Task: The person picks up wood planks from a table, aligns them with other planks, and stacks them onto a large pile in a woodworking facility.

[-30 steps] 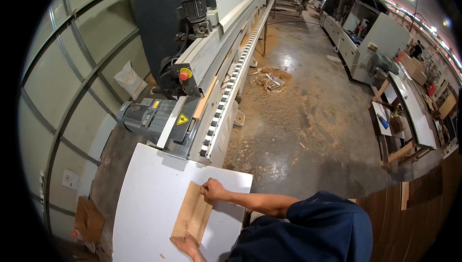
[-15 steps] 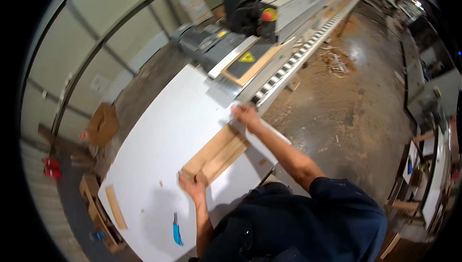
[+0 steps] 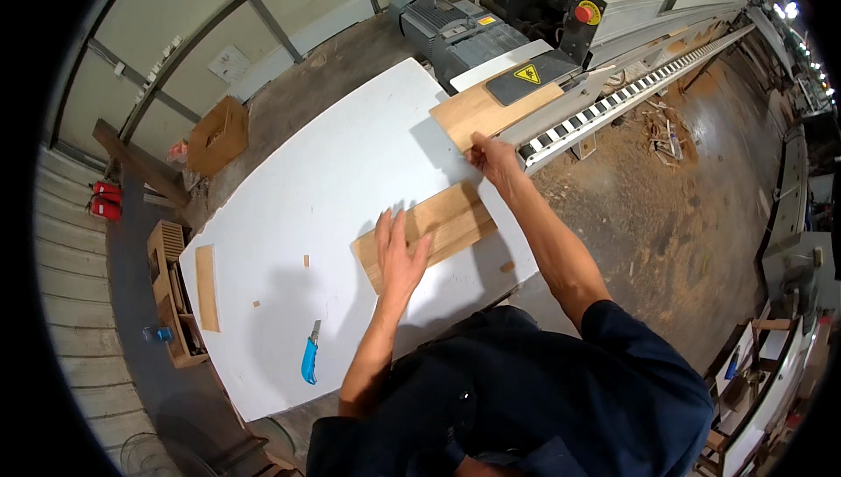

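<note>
A flat wooden board [image 3: 451,219] lies on the white tabletop. My left hand [image 3: 403,254] rests on its left part with the fingers spread. A second wooden board [image 3: 462,118] sticks out from under the dark guard of a machine [image 3: 530,78]. My right hand [image 3: 493,160] is at that board's near corner, fingers closed in a pinch against its edge; the fingertips are partly hidden. A blue-handled utility knife [image 3: 310,359] with its blade out lies on the table to the left of my left forearm.
The white table [image 3: 289,214] has a narrow wood strip [image 3: 207,288] at its left edge and small wood chips. A grey motor [image 3: 451,35], a red stop button [image 3: 584,13] and a conveyor track [image 3: 604,109] are beyond. A cardboard box [image 3: 219,135] stands on the floor.
The view has shifted. My left hand has moved from the board's near-left end onto its top, fingers spreading. My right hand has reached the second board, which sticks out farther from the machine.
</note>
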A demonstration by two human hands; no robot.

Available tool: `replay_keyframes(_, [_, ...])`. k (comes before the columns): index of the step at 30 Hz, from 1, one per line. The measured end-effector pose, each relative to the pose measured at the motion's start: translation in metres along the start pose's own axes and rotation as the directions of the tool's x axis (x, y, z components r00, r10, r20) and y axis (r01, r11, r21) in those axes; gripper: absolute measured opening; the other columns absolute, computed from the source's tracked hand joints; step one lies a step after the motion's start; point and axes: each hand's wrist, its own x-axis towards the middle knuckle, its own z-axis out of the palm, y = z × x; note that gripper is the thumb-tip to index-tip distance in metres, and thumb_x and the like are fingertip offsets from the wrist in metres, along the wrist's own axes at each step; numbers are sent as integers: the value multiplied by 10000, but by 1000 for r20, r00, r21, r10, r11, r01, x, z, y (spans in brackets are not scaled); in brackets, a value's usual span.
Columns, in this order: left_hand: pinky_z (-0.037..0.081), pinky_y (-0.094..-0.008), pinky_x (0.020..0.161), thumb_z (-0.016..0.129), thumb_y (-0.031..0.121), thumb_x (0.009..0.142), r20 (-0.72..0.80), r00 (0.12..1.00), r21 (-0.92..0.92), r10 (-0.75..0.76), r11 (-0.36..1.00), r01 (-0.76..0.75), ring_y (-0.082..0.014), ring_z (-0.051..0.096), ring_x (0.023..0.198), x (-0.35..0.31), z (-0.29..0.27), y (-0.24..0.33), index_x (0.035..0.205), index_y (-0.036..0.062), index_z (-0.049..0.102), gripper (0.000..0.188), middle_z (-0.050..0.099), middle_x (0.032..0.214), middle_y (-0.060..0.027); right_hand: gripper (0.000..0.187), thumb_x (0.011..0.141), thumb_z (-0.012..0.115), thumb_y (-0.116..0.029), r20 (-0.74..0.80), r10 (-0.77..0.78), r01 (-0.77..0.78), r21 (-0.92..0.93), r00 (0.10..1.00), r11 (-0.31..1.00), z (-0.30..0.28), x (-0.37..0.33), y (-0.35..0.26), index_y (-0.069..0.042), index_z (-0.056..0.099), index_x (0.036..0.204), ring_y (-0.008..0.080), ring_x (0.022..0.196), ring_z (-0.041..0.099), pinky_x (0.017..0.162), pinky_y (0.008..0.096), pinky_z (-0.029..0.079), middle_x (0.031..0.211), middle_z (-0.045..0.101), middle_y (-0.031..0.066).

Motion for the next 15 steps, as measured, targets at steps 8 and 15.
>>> replay_keyframes(8, [182,-585,1110,779,565,668,208,977,300,47,948,-110,-535,205,1360,65,8,35,1412,-12,378,1023,246,1427,-406,105,869,684,-77,234,-16,50,-139,972,989,9,-143,124,-18,616,815,129,666,597,607,273,522,769,633,40])
replay_keyframes(15, [191,-537,1123,835,525,537,551,824,239,-131,971,-6,-488,283,1278,49,-6,1,1473,24,248,1214,283,1382,-322,221,934,648,-208,459,325,-93,-459,827,884,3,-199,165,1,644,861,139,731,635,664,288,553,796,665,63])
